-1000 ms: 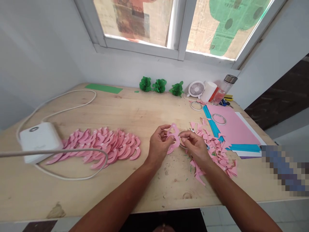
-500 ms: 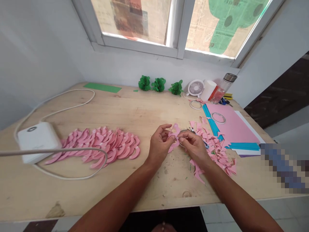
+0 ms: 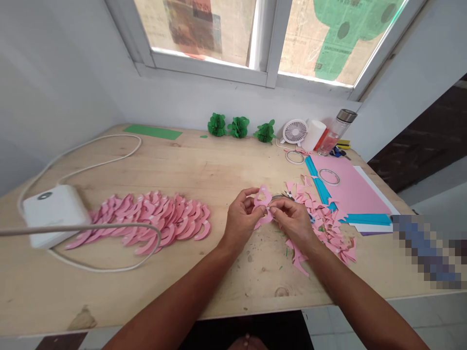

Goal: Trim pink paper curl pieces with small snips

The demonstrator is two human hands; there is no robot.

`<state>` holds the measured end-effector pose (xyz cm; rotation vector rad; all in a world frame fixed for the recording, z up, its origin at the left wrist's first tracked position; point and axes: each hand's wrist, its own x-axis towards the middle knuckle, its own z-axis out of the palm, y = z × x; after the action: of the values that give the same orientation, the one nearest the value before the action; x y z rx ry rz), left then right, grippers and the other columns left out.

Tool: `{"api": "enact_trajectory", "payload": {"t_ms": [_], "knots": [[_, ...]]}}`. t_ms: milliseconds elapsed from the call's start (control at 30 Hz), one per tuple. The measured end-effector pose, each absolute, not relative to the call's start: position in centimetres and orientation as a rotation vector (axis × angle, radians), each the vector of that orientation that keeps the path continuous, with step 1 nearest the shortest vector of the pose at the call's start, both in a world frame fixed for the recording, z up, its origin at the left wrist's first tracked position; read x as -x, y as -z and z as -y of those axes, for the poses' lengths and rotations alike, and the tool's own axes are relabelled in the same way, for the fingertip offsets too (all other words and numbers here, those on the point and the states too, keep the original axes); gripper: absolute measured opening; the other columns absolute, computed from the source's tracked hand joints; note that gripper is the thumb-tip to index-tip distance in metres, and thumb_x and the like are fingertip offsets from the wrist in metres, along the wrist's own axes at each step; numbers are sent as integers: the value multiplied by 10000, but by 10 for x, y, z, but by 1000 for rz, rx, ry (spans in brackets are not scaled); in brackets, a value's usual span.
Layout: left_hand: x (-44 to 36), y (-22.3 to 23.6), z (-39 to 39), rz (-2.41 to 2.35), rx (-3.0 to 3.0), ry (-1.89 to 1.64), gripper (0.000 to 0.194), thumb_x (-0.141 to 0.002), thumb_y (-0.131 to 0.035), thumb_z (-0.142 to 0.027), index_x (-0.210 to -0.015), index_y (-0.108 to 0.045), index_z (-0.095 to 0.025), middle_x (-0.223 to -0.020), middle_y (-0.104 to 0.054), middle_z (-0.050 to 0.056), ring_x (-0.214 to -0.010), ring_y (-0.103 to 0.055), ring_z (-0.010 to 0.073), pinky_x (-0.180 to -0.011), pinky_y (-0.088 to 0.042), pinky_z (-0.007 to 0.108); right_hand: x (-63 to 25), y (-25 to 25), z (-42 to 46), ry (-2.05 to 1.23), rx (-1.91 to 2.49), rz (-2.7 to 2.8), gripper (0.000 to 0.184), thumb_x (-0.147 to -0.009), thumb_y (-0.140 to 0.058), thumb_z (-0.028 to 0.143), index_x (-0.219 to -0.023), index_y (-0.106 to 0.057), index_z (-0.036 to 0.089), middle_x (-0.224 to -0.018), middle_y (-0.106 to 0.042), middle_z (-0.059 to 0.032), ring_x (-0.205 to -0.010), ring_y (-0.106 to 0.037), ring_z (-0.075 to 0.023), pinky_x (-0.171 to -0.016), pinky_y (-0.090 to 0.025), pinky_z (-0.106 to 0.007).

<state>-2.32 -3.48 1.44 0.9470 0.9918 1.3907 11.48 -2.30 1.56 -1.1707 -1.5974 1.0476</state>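
Observation:
My left hand (image 3: 241, 218) pinches a small pink paper cutout (image 3: 262, 198) held just above the wooden table (image 3: 204, 165). My right hand (image 3: 294, 219) meets it from the right, thumb and fingers pinched on the same cutout's lower edge. Both hands hover near the table's middle front. To their left lies a spread of several curved pink paper pieces (image 3: 153, 221). Pink paper scraps (image 3: 324, 218) are heaped just right of my right hand.
A white power adapter (image 3: 54, 211) with a looping cable (image 3: 91, 165) sits at the left. Pink and blue sheets (image 3: 350, 194), tape rings (image 3: 329, 176), a small white fan (image 3: 295, 132), a bottle (image 3: 335, 131) and three green paper balls (image 3: 239, 127) lie at the back right. A green strip (image 3: 152, 131) lies back left.
My hands have drawn closer together on the pink cutout and turned it slightly. The view has shifted a little.

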Motion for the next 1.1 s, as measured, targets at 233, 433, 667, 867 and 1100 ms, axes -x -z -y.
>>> {"api": "enact_trajectory", "payload": {"t_ms": [233, 433, 667, 867, 1100], "knots": [[22, -14, 35, -997, -964, -1380, 433, -628, -639, -171, -1044, -518, -160, -672, -611, -14, -585, -563, 106, -569, -441, 213, -114, -16, 23, -976, 1195, 1636, 130, -754, -561, 274, -734, -622, 161, -677, -580, -19, -478, -421, -82, -412, -326, -210], [22, -11, 34, -1016, -984, -1375, 463, -627, -649, -182, -1070, -513, -160, -696, -602, -12, -603, -564, 107, -595, -448, 225, -114, -16, 25, -895, 1215, 1670, 138, -758, -544, 265, -759, -629, 156, -641, -567, -7, -477, -430, -81, -417, -335, -199], [22, -10, 34, -1003, -972, -1382, 457, -624, -656, -185, -1058, -515, -169, -676, -599, -22, -582, -556, 103, -571, -436, 216, -114, -18, 25, -824, 1200, 1709, 136, -759, -534, 253, -742, -630, 159, -691, -602, -25, -530, -469, -96, -461, -365, -208], [21, -11, 34, -1001, -973, -1375, 471, -621, -653, -182, -1069, -506, -165, -682, -600, -18, -590, -558, 104, -576, -439, 218, -113, -18, 25, -800, 1215, 1711, 127, -755, -535, 240, -735, -631, 160, -669, -595, -14, -532, -481, -99, -478, -373, -212], [22, -10, 34, -1024, -1009, -1386, 471, -625, -658, -177, -1072, -509, -170, -680, -590, -26, -587, -543, 95, -554, -413, 197, -113, -18, 26, -716, 1155, 1754, 114, -760, -543, 199, -718, -644, 168, -725, -633, -26, -618, -523, -118, -542, -386, -225]]}}
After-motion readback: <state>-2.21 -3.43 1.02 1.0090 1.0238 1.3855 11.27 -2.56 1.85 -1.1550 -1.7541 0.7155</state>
